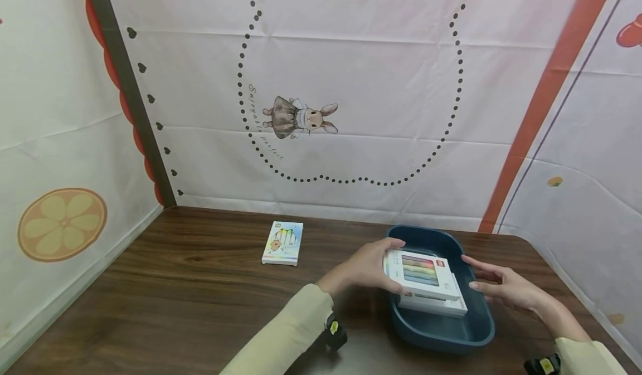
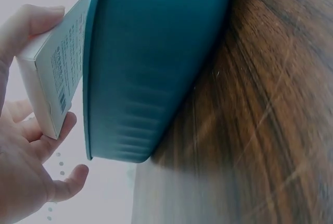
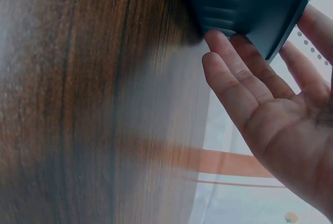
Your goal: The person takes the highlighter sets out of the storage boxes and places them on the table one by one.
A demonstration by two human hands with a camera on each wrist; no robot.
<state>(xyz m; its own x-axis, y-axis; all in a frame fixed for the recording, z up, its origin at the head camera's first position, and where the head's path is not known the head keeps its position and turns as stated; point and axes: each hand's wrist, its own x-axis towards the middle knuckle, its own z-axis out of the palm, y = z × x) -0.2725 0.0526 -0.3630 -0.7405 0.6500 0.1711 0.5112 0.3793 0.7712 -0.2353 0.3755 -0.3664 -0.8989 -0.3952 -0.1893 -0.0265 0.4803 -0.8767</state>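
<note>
My left hand (image 1: pixel 370 264) grips a white box of coloured sticks (image 1: pixel 420 274) by its left end, thumb on one edge and fingers on the other. Through the box's window several coloured sticks show; their exact kind is hard to tell. In the left wrist view the printed back of this box (image 2: pixel 65 57) tilts over the bin's rim. A second white box (image 1: pixel 441 306) lies beneath it in the dark blue plastic bin (image 1: pixel 416 330). My right hand (image 1: pixel 511 288) is at the bin's right side, its fingers (image 3: pixel 234 73) fairly straight against or close to the wall.
Farther left on the brown wooden table (image 1: pixel 190 286) lies a white and light blue box of markers or crayons (image 1: pixel 283 243). A printed white cloth (image 1: pixel 351 85) hangs behind the table, with more cloth at both sides.
</note>
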